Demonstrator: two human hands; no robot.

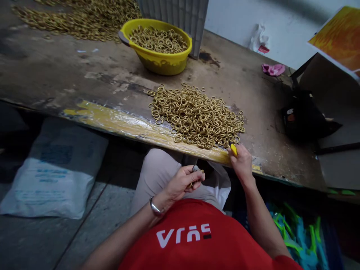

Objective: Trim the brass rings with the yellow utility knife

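Clearly, the left hand point(184, 180) pinches round gold metallic rings point(190, 185), probably stiff, best rim-gripped, while the right hand point(243, 162) clenches a slim yellow-handled tool point(234, 150)

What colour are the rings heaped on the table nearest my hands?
The rings are gold-coloured, best seen in the head view.

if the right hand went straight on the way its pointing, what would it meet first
Most likely the near edge of the pile of gold-coloured rings, with the yellow tool in the right hand leading; the exact gap is unclear.
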